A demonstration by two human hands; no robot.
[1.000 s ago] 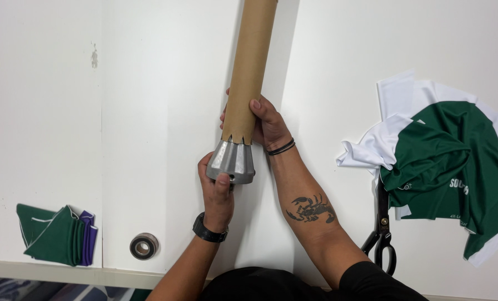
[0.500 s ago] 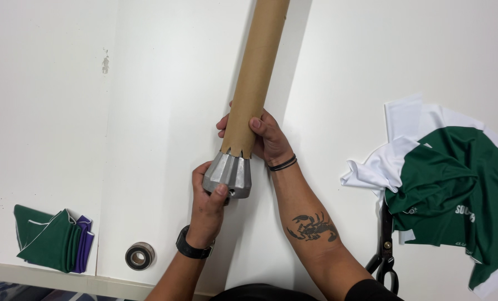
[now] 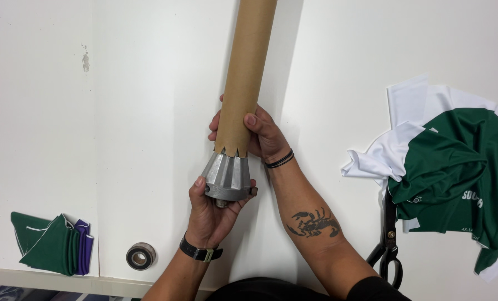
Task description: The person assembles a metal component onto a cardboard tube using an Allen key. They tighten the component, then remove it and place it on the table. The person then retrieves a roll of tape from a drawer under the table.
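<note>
A long brown cardboard tube (image 3: 248, 72) runs from the top edge down to the middle of the white table (image 3: 132, 111). Its jagged lower end sits over a grey ribbed metal cone (image 3: 226, 177). My left hand (image 3: 213, 214) cups the cone from underneath, thumb and fingers round its base. My right hand (image 3: 260, 134) wraps around the tube just above the cone. A black band is on my right wrist and a black watch on my left.
Green and white fabric (image 3: 455, 167) is heaped at the right, with black scissors (image 3: 388, 245) beside it. Folded green and purple cloth pieces (image 3: 51, 242) lie at the lower left near the table's front edge. A small black metal bearing (image 3: 140, 256) rests close by.
The view has shifted slightly, so tube and hands sit a little lower and to the right. Both hands keep their grip on the cone and tube.
</note>
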